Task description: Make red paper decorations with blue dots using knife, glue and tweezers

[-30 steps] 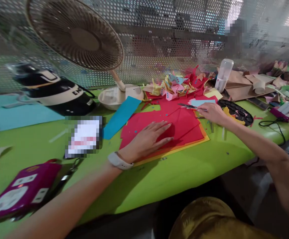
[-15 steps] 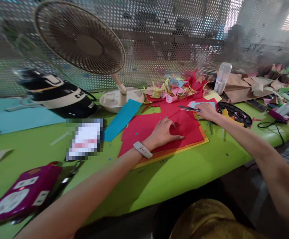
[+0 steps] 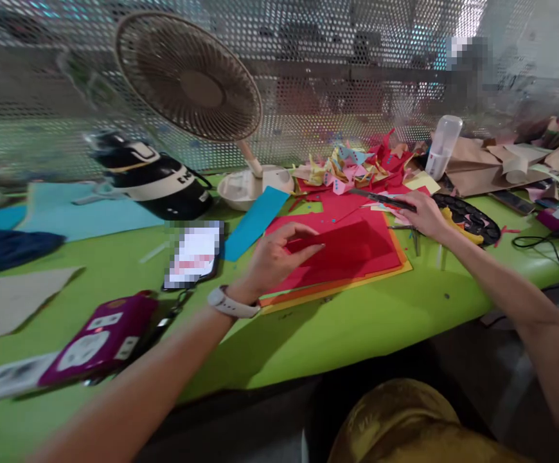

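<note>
My left hand (image 3: 279,257), with a pale wristband (image 3: 234,303) on its wrist, is over the left part of a stack of red paper (image 3: 351,251). Its thumb and fingers are curved and stand apart, with red paper showing between them. Orange and yellow sheets (image 3: 380,273) stick out beneath the red ones. My right hand (image 3: 421,215) is closed round the dark handle of a utility knife (image 3: 383,199), which points left above the back edge of the stack. Behind the knife lies a heap of folded paper pieces (image 3: 351,167) in red, yellow and pink.
A fan (image 3: 202,87) and a black bottle (image 3: 154,183) stand at the back left. Blue paper (image 3: 257,222), a phone (image 3: 195,254) and a purple case (image 3: 101,337) lie on the green table. To the right are a black tray (image 3: 472,218) and a clear bottle (image 3: 443,148).
The view has swung left. My left hand has drawn back leftward across the red paper. My right hand has lifted the knife off the paper scraps behind the stack.
</note>
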{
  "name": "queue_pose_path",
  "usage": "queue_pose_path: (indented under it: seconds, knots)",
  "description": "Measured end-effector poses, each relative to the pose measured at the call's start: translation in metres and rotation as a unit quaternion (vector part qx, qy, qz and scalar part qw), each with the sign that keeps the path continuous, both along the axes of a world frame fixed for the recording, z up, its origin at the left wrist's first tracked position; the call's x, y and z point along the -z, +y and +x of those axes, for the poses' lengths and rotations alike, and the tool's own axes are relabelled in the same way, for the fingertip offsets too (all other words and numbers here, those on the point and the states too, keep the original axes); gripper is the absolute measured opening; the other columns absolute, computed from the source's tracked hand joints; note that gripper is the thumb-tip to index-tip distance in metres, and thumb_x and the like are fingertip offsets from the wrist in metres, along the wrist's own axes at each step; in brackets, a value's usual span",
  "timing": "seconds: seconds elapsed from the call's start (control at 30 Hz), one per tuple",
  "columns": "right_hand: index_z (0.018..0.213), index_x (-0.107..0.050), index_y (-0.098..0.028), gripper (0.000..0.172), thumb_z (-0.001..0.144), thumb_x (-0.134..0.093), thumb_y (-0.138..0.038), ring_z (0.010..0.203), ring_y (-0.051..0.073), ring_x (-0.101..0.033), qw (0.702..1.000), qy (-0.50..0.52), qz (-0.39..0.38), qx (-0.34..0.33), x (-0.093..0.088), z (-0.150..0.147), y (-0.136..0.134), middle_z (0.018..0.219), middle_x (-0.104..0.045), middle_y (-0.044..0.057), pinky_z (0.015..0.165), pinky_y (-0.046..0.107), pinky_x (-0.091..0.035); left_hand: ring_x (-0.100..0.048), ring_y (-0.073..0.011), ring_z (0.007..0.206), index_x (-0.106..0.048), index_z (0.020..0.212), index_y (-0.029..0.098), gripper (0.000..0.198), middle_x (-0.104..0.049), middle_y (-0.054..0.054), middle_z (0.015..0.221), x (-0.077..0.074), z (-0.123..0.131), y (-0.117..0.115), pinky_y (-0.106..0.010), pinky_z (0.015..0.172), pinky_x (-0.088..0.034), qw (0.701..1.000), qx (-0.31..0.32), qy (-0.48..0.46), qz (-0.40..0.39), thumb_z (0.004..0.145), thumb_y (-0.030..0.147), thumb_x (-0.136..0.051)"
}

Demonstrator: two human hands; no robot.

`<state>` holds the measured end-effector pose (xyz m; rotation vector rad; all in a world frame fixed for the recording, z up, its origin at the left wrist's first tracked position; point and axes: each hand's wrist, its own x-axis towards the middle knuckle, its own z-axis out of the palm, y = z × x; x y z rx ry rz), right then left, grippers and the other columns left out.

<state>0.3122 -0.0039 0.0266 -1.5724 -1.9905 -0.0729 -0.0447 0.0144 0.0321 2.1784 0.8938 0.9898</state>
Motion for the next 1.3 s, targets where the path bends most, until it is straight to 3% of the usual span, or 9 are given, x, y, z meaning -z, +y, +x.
queue_pose_path:
  seconds: [0.2, 0.37, 0.5, 0.63, 0.8, 0.9, 1.0, 1.07, 1.3]
  knots:
    - [0.127, -0.069, -0.021, 0.038, 0.091, -0.056, -0.024, 0.113, 0.028, -0.063, 0.998, 0.039, 0.032, -0.044, -0.005, -0.020, -0.007, 0.120, -0.072, 0.010, 0.100, 0.046, -0.048, -0.070, -0.0226, 0.083, -0.065, 0.096, 0.023, 0.036, -0.071, -0.002, 0.089, -0.002, -0.028, 0.001, -0.044, 0.079, -0.061, 0.988, -0.108, -0.105, 0.013, 0.076, 0.049, -0.079]
    - [0.125, -0.071, -0.023, 0.038, 0.089, -0.057, -0.021, 0.113, 0.029, -0.063, 0.997, -0.004, -0.013, -0.082, -0.003, -0.030, -0.011, 0.117, -0.073, 0.009, 0.102, 0.047, -0.048, -0.071, -0.0251, 0.092, -0.062, 0.098, 0.025, 0.031, -0.073, -0.005, 0.097, 0.008, -0.027, 0.003, -0.044, 0.084, -0.061, 0.988, -0.139, -0.065, 0.026, 0.082, 0.049, -0.071]
    - [0.126, -0.071, -0.024, 0.040, 0.090, -0.055, -0.020, 0.115, 0.030, -0.062, 0.995, -0.031, -0.038, -0.089, 0.003, -0.030, -0.013, 0.118, -0.072, 0.009, 0.102, 0.049, -0.048, -0.070, -0.0259, 0.102, -0.062, 0.104, 0.022, 0.034, -0.072, -0.008, 0.109, 0.023, -0.020, 0.004, -0.044, 0.091, -0.058, 0.994, -0.105, -0.009, -0.005, 0.084, 0.049, -0.068]
    - [0.126, -0.071, -0.025, 0.039, 0.089, -0.057, -0.022, 0.118, 0.029, -0.062, 0.988, -0.049, -0.084, -0.116, 0.009, -0.021, -0.014, 0.121, -0.072, 0.009, 0.105, 0.050, -0.046, -0.067, -0.0286, 0.114, -0.057, 0.125, 0.020, 0.050, -0.068, -0.012, 0.125, 0.034, -0.016, 0.003, -0.047, 0.097, -0.055, 0.996, -0.071, 0.050, -0.033, 0.086, 0.050, -0.067]
    - [0.122, -0.072, -0.023, 0.035, 0.090, -0.059, -0.027, 0.112, 0.028, -0.065, 0.981, -0.060, -0.134, -0.130, 0.010, -0.012, -0.016, 0.118, -0.074, 0.009, 0.100, 0.046, -0.048, -0.041, -0.0291, 0.146, -0.056, 0.137, 0.025, 0.041, -0.051, -0.011, 0.153, 0.024, -0.018, -0.005, -0.054, 0.121, -0.029, 0.966, -0.059, 0.180, 0.176, 0.099, 0.042, -0.053]
    - [0.121, -0.073, -0.023, 0.034, 0.090, -0.060, -0.029, 0.110, 0.027, -0.066, 0.977, -0.060, -0.147, -0.141, 0.007, -0.010, -0.017, 0.117, -0.074, 0.009, 0.097, 0.043, -0.049, -0.025, -0.0258, 0.154, -0.053, 0.143, 0.029, 0.044, -0.038, -0.006, 0.162, 0.021, -0.020, -0.008, -0.053, 0.126, -0.015, 0.930, 0.025, 0.281, 0.236, 0.104, 0.046, -0.040]
    - [0.122, -0.073, -0.025, 0.034, 0.090, -0.061, -0.029, 0.111, 0.027, -0.065, 0.975, -0.062, -0.152, -0.152, 0.004, -0.009, -0.019, 0.118, -0.074, 0.008, 0.098, 0.042, -0.048, -0.016, -0.0269, 0.156, -0.032, 0.158, 0.025, 0.066, -0.024, -0.009, 0.167, 0.029, -0.021, -0.007, -0.052, 0.126, -0.011, 0.904, 0.124, 0.359, 0.195, 0.102, 0.061, -0.031]
    - [0.123, -0.073, -0.026, 0.035, 0.090, -0.061, -0.029, 0.112, 0.027, -0.065, 0.971, -0.063, -0.163, -0.163, 0.003, -0.010, -0.021, 0.119, -0.073, 0.008, 0.099, 0.043, -0.049, -0.012, -0.0273, 0.157, -0.021, 0.162, 0.024, 0.074, -0.018, -0.009, 0.168, 0.035, -0.020, -0.006, -0.051, 0.126, -0.010, 0.895, 0.150, 0.389, 0.158, 0.100, 0.066, -0.027]
    - [0.125, -0.072, -0.023, 0.036, 0.091, -0.060, -0.028, 0.111, 0.027, -0.064, 0.961, -0.071, -0.176, -0.203, 0.006, -0.013, -0.021, 0.120, -0.072, 0.011, 0.098, 0.044, -0.049, -0.008, -0.0273, 0.157, -0.017, 0.162, 0.022, 0.078, -0.011, -0.010, 0.169, 0.040, -0.015, -0.010, -0.049, 0.126, -0.009, 0.897, 0.135, 0.403, 0.119, 0.100, 0.067, -0.021]
